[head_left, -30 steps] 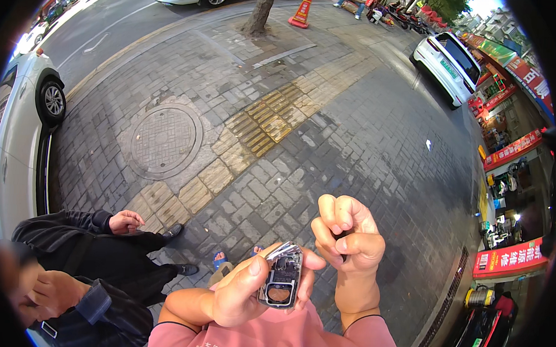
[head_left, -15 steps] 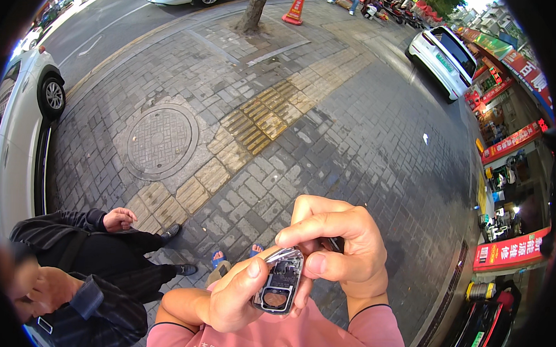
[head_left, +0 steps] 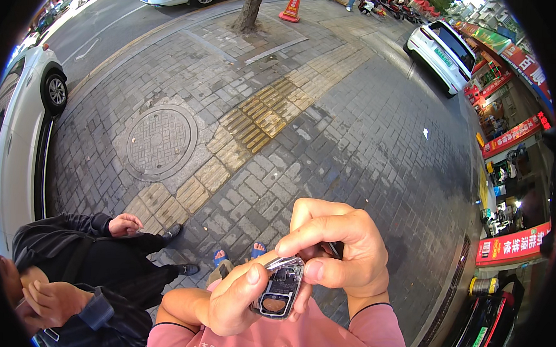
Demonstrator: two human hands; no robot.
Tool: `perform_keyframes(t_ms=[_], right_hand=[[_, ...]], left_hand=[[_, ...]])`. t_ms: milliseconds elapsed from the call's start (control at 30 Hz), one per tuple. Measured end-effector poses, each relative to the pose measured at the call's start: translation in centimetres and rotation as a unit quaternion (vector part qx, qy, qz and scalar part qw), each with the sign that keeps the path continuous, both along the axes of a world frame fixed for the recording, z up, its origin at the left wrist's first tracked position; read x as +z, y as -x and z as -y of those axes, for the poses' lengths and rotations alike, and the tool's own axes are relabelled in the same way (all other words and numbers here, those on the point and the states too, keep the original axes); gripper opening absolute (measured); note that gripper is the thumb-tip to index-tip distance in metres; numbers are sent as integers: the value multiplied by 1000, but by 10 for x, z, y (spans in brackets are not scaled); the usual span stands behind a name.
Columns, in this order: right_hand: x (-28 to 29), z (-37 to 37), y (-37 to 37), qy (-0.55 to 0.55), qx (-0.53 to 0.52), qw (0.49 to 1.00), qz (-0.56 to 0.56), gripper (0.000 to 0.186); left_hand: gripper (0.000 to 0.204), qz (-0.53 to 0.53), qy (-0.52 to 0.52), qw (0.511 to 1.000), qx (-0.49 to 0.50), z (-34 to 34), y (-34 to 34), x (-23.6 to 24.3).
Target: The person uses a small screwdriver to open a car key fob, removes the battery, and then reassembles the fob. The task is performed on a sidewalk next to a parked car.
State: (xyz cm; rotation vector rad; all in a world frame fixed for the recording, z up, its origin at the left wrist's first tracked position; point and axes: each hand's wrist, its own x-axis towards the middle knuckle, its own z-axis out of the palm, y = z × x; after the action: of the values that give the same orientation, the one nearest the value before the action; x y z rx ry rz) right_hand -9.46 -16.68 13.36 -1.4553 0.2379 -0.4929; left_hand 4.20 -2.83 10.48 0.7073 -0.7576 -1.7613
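We hold an opened key fob (head_left: 281,285) before our pink shirt (head_left: 320,336).
Our left hand (head_left: 236,301) clamps it between thumb and fingers; our right hand (head_left: 343,254) curls around a small dark piece (head_left: 335,249), fingertips by the fob's upper edge. If our grip tilts or slackens, exposed parts might drop onto the paving (head_left: 353,146).
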Motion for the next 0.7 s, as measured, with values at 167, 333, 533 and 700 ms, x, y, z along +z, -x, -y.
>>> perform_keyframes(t_ms=[167,333,533,700], right_hand=[[2,1,0,-7,2,1000,-3,35],[3,0,-1,-10,2,1000,-3,35],[5,4,-5,6,-7,1000,5,35],[12,8,-7,-4,-16,1000,-11,35]], left_hand=[[94,6,7,1000,-13,1,-3,2],[94,11,-21,1000,8,0,0,9],[93,-30,-40,998,-27,4,-5,14],[79,-186,2,982,-27,4,-8,-1]])
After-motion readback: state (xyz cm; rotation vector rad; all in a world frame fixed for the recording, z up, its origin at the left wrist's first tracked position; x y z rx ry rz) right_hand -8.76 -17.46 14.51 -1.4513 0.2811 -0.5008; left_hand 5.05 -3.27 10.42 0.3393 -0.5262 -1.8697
